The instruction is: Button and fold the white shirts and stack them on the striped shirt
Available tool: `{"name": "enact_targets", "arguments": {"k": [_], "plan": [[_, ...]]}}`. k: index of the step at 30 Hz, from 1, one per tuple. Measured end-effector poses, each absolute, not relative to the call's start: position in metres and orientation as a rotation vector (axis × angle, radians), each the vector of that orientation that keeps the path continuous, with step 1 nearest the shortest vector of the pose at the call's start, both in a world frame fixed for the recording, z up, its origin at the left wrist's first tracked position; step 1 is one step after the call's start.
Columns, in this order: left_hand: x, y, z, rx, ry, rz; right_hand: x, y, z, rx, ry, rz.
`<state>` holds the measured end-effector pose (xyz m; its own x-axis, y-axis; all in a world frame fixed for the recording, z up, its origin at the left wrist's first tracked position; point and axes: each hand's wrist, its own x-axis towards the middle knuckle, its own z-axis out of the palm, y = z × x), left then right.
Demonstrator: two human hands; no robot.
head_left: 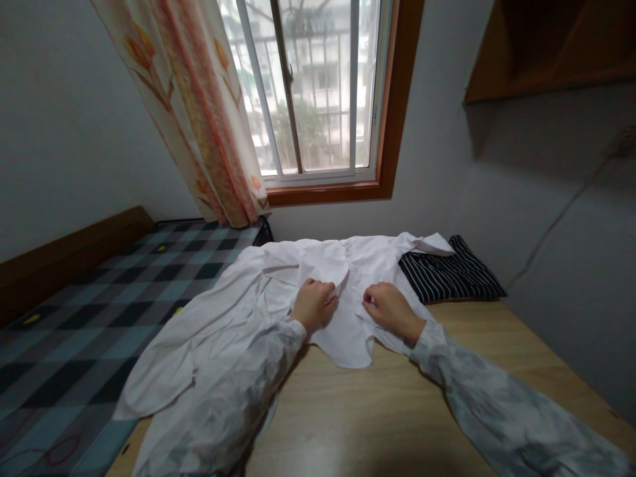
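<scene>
A white shirt point(318, 255) lies spread over the far part of the table, rumpled, with a sleeve-like part draped to the left. My left hand point(315, 305) is closed on the cloth near the shirt's middle, and a fold stands up beside its fingers. A short gap to the right, my right hand point(390, 310) has its fingers curled in a pinch at the shirt's fabric; the fingertips are partly hidden. Both wrists are in pale patterned sleeves.
The shirt's right end touches a folded black-and-white striped cloth point(452, 275) on the wooden table point(338, 417). Left stands a bed with a checked cover point(99, 311). A curtain point(199, 112) and a window point(318, 93) are behind; a wall shelf point(551, 53) hangs at upper right.
</scene>
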<state>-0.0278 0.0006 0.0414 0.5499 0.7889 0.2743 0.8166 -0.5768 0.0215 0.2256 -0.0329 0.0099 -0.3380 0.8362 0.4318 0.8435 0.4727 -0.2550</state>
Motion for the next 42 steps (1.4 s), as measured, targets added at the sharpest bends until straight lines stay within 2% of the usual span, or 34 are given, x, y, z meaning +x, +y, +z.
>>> {"name": "enact_targets", "arguments": {"k": [4, 11, 20, 23, 27, 31, 36, 42], "plan": [[-0.013, -0.026, 0.035, -2.660, -1.409, -0.341, 0.225, -0.041, 0.010, -1.529, -2.134, 0.046], [0.014, -0.021, 0.021, -2.715, -1.405, -0.144, 0.209, -0.041, 0.010, -1.613, -2.241, 0.054], [0.002, -0.038, 0.036, -2.705, -1.531, -0.020, 0.227, -0.036, 0.015, -1.476, -1.963, 0.218], [0.007, -0.033, 0.042, -2.756, -1.528, -0.155, 0.228, -0.030, 0.017, -1.520, -1.978, 0.290], [0.016, -0.003, 0.043, -2.664, -1.803, -0.373, 0.218, -0.013, 0.021, -1.705, -2.011, 0.401], [0.024, 0.025, 0.030, -2.581, -1.979, -0.502, 0.202, 0.008, 0.023, -1.873, -1.988, 0.339], [0.027, 0.029, 0.006, -2.594, -1.939, -0.696, 0.189, 0.016, 0.011, -1.924, -1.969, 0.265], [0.028, 0.028, -0.006, -2.648, -1.848, -0.734, 0.185, 0.010, -0.008, -1.868, -1.889, 0.201]]}}
